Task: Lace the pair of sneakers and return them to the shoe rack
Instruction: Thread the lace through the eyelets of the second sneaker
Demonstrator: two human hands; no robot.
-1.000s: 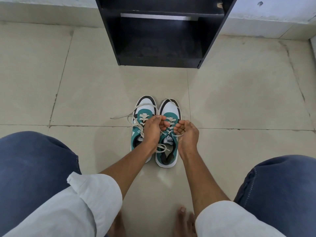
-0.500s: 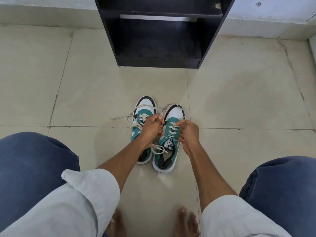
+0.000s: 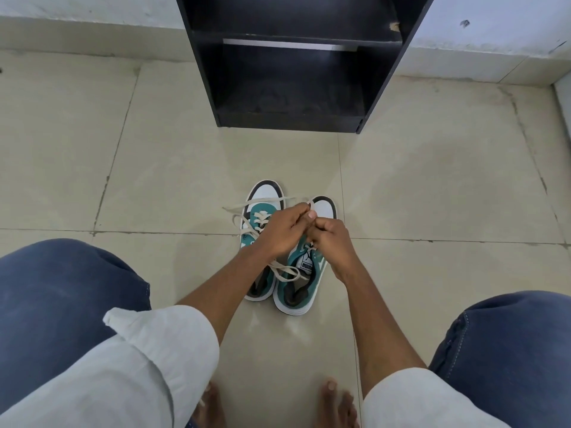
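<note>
L hand [image 3: 282, 231] fingers pinched on lace [image 3: 268, 202] end; R hand [image 3: 332, 239] curled shut on lace over R sneaker [image 3: 304, 273]; L sneaker [image 3: 262, 211] beside.

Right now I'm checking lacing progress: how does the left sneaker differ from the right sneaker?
The left sneaker lies untouched, its lace ends trailing loose over the floor; the right sneaker has its lace pinched by the left hand and right hand. The left sneaker's toe reaches nearer the shoe rack; the right sneaker sits closer to the person. Both are teal, white and black, toes toward the rack.
</note>
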